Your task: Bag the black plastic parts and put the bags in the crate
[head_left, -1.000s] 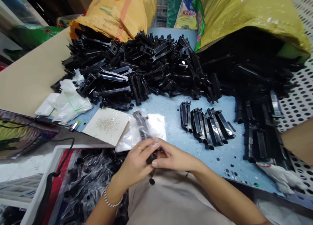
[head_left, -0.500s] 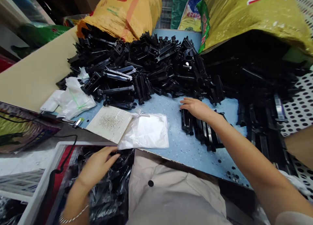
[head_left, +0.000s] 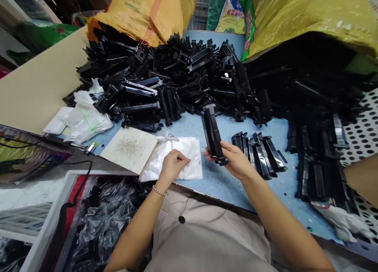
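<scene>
Right hand (head_left: 234, 161) clenched round black plastic bracket (head_left: 212, 132) over blue bench (head_left: 224, 193), left hand (head_left: 173, 166) on white plastic bag (head_left: 191, 161) (pinch or rest, can't tell): slick grip could drop bracket onto sorted black brackets (head_left: 260, 155).

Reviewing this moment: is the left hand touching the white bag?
Touching. The head view shows the left hand lying on the white bag, with its fingertips against the bag's surface and no gap between them.

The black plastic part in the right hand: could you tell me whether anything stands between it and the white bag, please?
Nothing visible does: the black plastic part in the right hand sits just beside the white plastic bag, over the blue tabletop.
</scene>
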Demonstrator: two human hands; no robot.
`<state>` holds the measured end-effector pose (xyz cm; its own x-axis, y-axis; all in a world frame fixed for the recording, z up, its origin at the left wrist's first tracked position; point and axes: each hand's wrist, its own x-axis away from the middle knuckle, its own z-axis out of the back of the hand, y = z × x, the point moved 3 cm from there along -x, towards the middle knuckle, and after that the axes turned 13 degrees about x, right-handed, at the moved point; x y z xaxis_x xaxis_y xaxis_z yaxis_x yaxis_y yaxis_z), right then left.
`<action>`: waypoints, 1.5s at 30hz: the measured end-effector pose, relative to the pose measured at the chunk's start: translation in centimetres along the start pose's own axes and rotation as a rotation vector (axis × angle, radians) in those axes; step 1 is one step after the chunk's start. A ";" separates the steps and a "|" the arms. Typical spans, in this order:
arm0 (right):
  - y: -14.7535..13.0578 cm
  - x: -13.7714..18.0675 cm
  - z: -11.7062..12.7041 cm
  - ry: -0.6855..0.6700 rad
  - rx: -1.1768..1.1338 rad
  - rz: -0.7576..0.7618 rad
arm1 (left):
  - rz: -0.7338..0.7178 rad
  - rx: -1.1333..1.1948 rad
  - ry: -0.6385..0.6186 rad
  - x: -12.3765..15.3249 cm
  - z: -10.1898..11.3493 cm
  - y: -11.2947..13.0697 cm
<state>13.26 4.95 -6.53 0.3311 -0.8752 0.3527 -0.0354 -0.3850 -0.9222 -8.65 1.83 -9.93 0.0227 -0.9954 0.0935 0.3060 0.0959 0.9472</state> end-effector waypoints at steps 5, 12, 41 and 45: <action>2.5 -2.0 -4.8 -0.090 -0.350 -0.101 | 0.026 0.059 0.018 0.0 0.2 0.2; 3.0 0.1 -4.3 -0.026 -0.228 -0.115 | -0.190 -0.237 0.065 1.8 1.6 1.2; 3.0 4.0 -4.6 -0.346 0.068 -0.196 | 0.715 -0.652 -0.330 12.9 18.3 -3.2; 3.1 4.1 -4.2 -0.313 0.146 -0.154 | 0.902 -0.829 -0.231 12.2 21.1 -10.4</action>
<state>10.50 -1.10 -7.31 0.5951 -0.6698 0.4441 0.1644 -0.4395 -0.8831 -31.60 -11.18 -12.12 0.3943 -0.5440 0.7407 0.7777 0.6269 0.0464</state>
